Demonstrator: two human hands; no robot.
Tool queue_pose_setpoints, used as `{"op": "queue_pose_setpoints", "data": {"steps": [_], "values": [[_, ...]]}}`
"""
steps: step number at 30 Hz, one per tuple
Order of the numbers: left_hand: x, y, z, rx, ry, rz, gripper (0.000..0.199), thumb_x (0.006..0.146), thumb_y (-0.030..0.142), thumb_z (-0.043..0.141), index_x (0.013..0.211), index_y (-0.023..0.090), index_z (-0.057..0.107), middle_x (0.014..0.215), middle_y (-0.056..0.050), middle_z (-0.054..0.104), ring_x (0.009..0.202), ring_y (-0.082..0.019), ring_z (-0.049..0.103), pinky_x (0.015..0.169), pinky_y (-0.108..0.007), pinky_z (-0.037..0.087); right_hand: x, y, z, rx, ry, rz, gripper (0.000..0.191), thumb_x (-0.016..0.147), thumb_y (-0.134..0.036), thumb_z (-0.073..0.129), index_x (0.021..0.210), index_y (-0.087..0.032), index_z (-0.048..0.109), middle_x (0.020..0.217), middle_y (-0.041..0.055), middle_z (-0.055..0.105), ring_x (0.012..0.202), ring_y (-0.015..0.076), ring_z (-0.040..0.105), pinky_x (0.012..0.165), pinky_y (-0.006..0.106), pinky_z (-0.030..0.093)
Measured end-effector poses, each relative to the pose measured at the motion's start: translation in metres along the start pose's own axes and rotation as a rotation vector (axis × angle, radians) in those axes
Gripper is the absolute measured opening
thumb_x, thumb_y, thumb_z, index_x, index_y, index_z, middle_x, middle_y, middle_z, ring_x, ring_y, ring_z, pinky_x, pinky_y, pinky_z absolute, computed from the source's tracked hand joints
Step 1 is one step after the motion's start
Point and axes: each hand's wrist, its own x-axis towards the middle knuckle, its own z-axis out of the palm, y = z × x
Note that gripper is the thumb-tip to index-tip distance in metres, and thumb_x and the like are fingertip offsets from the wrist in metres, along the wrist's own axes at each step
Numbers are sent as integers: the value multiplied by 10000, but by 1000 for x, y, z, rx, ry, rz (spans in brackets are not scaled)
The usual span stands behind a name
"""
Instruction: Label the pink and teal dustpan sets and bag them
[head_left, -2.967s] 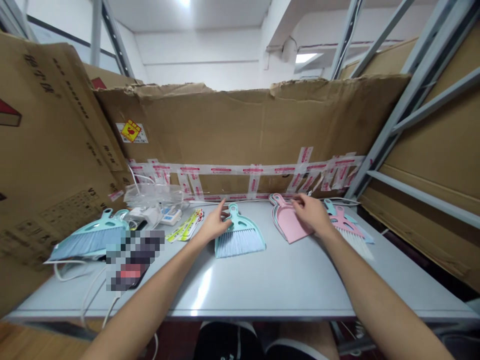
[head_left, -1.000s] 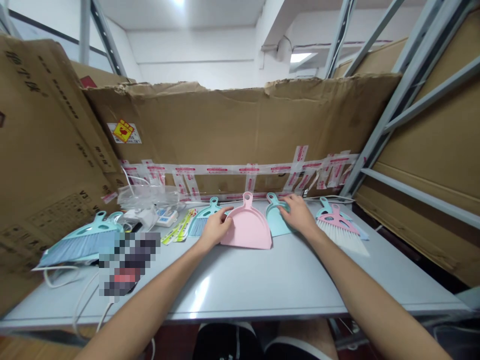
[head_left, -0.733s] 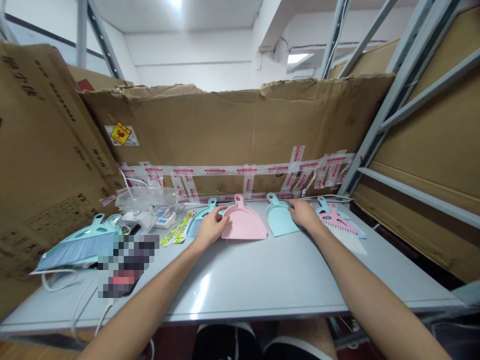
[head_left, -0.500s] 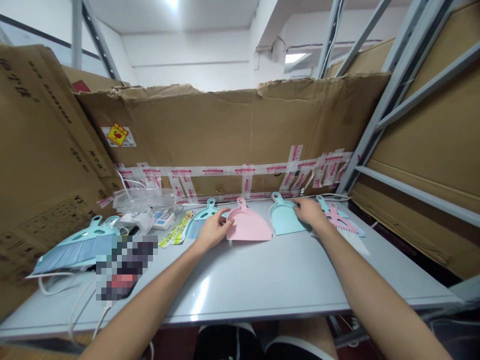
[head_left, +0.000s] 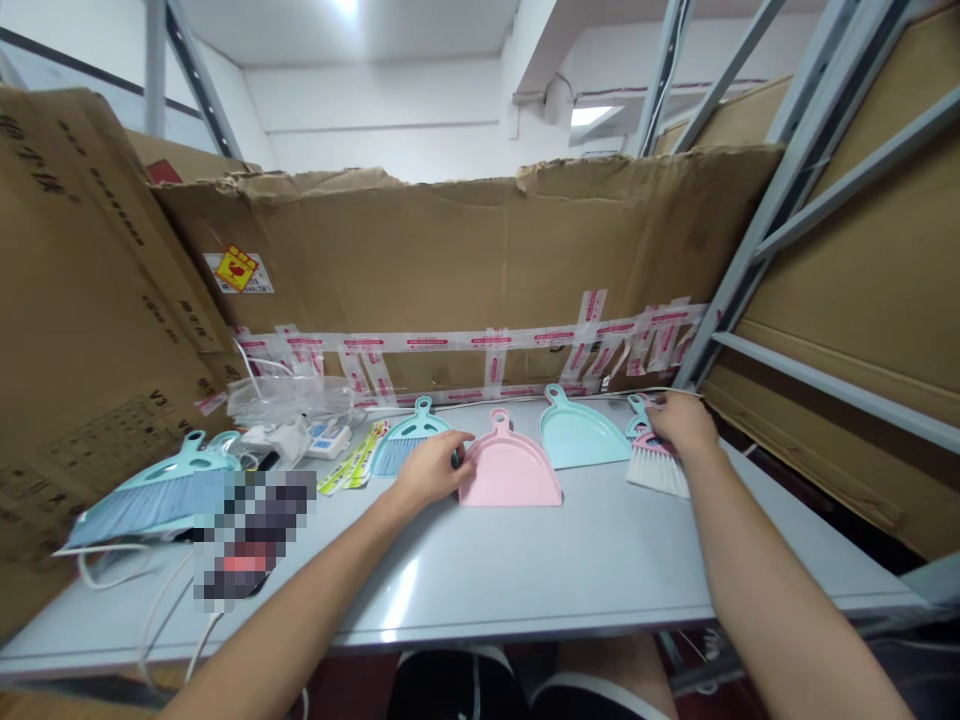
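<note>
My left hand (head_left: 435, 465) pinches the left edge of a pink dustpan (head_left: 514, 475), which lies flat with its handle pointing away from me. A small dark item shows by those fingers; I cannot make out what it is. At the right, my right hand (head_left: 684, 422) is closed on a pink brush (head_left: 651, 441) with white bristles, its handle mostly covered by the fingers. A teal brush (head_left: 637, 408) shows partly behind it. Between my hands and farther back lies a teal dustpan (head_left: 581, 437). Left of my left hand is a teal brush with blue bristles (head_left: 401, 455).
Yellow-green packets (head_left: 352, 465), a white plug adapter (head_left: 330, 440) and clear plastic wrapping (head_left: 289, 400) lie to the left. Another blue-bristled brush (head_left: 157, 495) and cables are farther left. A taped cardboard wall (head_left: 465, 260) closes the back; a metal rack post (head_left: 742, 260) stands right.
The pink dustpan has come nearer to me and slightly right with my left hand. My right hand has moved from the teal dustpan to the pink brush, which has turned, its bristles shifting left.
</note>
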Motion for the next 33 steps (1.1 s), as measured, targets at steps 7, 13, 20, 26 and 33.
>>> {"op": "queue_pose_setpoints", "data": {"steps": [7, 13, 20, 26, 33], "values": [[5, -8, 12, 57, 119, 26, 390, 965, 220, 631, 1324, 234, 783, 1222, -126, 712, 1173, -318, 651, 1038, -449, 553, -6, -23, -18, 17, -6, 123, 414, 924, -364, 734, 1271, -170, 848, 1207, 240, 824, 1057, 396, 772, 896, 449, 568], [8, -11, 15, 87, 146, -2, 333, 1088, 360, 566, 1129, 251, 878, 1200, -133, 721, 1141, -338, 618, 1027, -502, 550, -9, -38, -40, 421, 146, 30, 366, 914, -370, 747, 1184, -147, 854, 1105, 178, 849, 1016, 342, 771, 942, 429, 572], [-3, 18, 7, -82, 235, 223, 318, 1090, 280, 535, 1242, 239, 811, 1395, -135, 718, 1337, -315, 610, 1178, -498, 495, -38, -98, -60, 877, -35, -199, 481, 840, -588, 838, 1082, -173, 855, 882, 104, 823, 780, 250, 716, 727, 356, 568], [-15, 48, 10, -267, -11, 210, 486, 1118, 502, 530, 1505, 235, 657, 1276, -116, 806, 1034, -250, 755, 929, -395, 592, -81, -160, -48, 1088, -378, -290, 540, 783, -643, 902, 1046, -178, 824, 795, 64, 801, 616, 181, 651, 557, 292, 497], [-16, 47, 10, -308, -113, 196, 641, 1073, 529, 640, 1628, 219, 555, 1047, -64, 803, 862, -231, 736, 811, -355, 581, -115, -195, -25, 1304, -652, -282, 479, 794, -577, 924, 1054, -191, 808, 989, 73, 833, 581, 130, 650, 591, 303, 571]]}}
